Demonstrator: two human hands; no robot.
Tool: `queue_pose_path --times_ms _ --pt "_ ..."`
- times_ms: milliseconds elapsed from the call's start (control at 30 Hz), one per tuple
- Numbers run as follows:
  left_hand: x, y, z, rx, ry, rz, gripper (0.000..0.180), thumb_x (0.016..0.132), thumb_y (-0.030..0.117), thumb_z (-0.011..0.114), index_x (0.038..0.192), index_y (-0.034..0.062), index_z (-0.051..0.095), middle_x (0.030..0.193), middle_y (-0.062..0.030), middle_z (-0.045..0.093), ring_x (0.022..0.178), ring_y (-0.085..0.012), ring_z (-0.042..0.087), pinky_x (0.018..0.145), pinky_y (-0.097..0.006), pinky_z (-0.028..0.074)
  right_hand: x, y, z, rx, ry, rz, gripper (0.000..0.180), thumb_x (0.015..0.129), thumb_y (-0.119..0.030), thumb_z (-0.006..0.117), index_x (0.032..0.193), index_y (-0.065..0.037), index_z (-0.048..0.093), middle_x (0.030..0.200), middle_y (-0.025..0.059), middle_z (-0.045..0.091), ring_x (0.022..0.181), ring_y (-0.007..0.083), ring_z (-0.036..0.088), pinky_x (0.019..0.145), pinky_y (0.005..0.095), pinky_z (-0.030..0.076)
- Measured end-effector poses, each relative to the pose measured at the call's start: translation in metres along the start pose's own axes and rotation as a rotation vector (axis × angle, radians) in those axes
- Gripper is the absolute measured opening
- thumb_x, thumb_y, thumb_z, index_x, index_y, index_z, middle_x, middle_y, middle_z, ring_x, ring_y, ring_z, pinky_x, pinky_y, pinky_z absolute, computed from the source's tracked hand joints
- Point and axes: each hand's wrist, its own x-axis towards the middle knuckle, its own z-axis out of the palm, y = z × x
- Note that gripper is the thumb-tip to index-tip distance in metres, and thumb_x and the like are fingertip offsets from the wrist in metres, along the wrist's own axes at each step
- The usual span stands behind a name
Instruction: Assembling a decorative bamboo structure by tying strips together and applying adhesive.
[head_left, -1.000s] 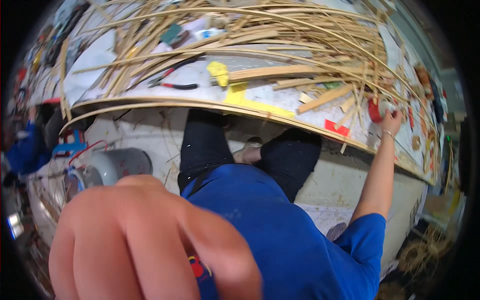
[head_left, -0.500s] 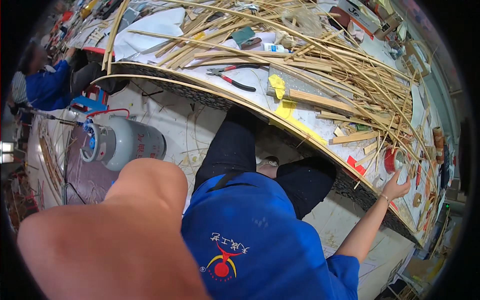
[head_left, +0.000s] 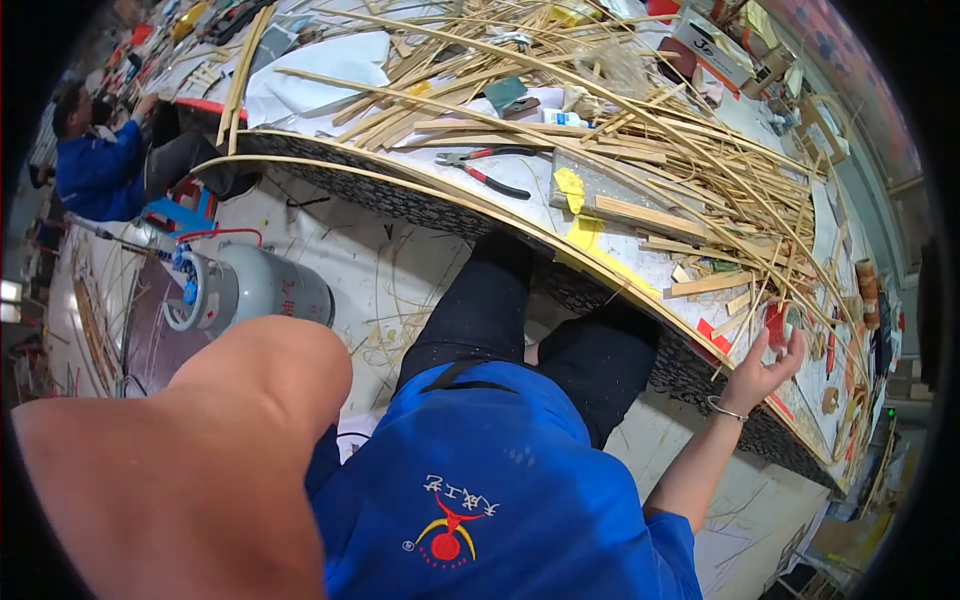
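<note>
Thin strips strewn over the table look like pale, matt split bamboo or wood. The pliers are dull metal with glossy plastic grips. The gas cylinder is smooth, painted grey metal. The worker's shirt is soft blue cloth.

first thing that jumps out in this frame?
The left arm, huge and close, fills the lower left. The right hand reaches open to the workbench edge by a small red thing. Bamboo strips litter the bench, with pliers mid-top and a gas cylinder on the floor left.
</note>
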Motion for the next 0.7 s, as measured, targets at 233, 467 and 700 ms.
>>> queue_pose_path --times_ms 233,467,700 --pt "0.0 0.04 0.07 -0.155 -0.174 -0.039 0.022 0.086 0.003 0.038 0.087 -0.0053 0.059 0.089 -0.0253 0.057 0.084 -0.0419 0.056 0.081 -0.062 0.042 -0.054 -0.029 0.042 0.531 -0.129 0.398 0.034 0.086 -0.005 0.054 0.118 0.0 0.043 0.117 0.0091 0.047 0.11 0.0159 0.043 0.091 0.0282 0.036" --pt "-0.145 0.044 0.001 0.793 1.158 -0.165 0.034 0.081 0.038 0.062 0.085 0.0046 0.056 0.08 -0.0063 0.058 0.077 -0.0193 0.058 0.079 -0.037 0.045 -0.105 -0.039 0.051 0.896 -0.246 1.014 0.017 0.091 -0.02 0.05 0.098 -0.005 0.055 0.083 0.0004 0.055 0.069 0.0068 0.048 0.059 0.0187 0.038" --pt "-0.316 0.017 -0.051 0.953 2.45 -0.476 0.022 0.085 0.034 0.059 0.086 0.0121 0.056 0.075 0.0043 0.053 0.067 -0.0057 0.048 0.059 -0.02 0.041 -0.128 0.038 0.042 1.111 -0.077 1.383 0.021 0.088 -0.029 0.055 0.094 -0.009 0.054 0.081 0.0013 0.058 0.06 0.0089 0.047 0.05 0.0195 0.038"
